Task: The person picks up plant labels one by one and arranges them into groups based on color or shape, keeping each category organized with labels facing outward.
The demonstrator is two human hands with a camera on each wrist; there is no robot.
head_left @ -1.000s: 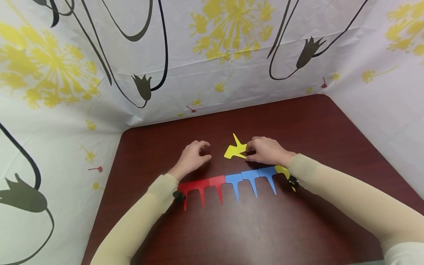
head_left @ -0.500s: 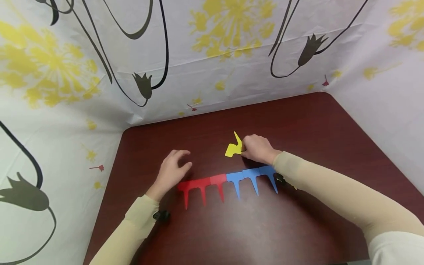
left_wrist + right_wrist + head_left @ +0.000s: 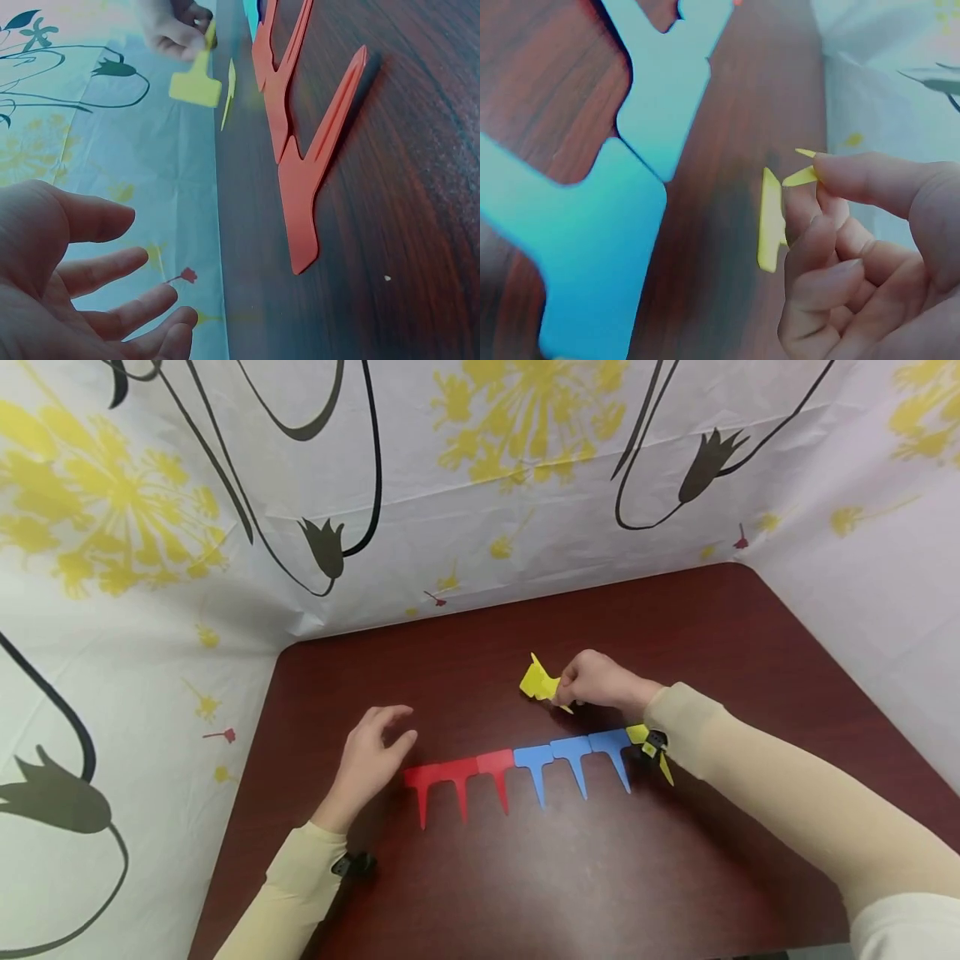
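My right hand (image 3: 602, 681) pinches a yellow T-shaped plant label (image 3: 196, 88) by its pointed stem, lifted off the table. Another yellow label (image 3: 769, 221) lies below and beside it on the tabletop; in the head view the two overlap. Nothing is in my left hand (image 3: 367, 758), which hovers left of the row with fingers spread and loosely bent. The row runs left to right: red labels (image 3: 459, 770), blue labels (image 3: 572, 749), then a yellow label (image 3: 637, 733) partly hidden by my right wrist. Their points face my body.
The dark reddish-brown table (image 3: 480, 877) has rounded far corners. A white patterned cloth (image 3: 450, 535) hangs around its back and sides. Small dark wrist cameras (image 3: 352, 864) sit under both wrists, close to the row's ends.
My right hand has gripped a yellow label and raised it from the other. My left hand has drawn back to the left, away from the yellow labels.
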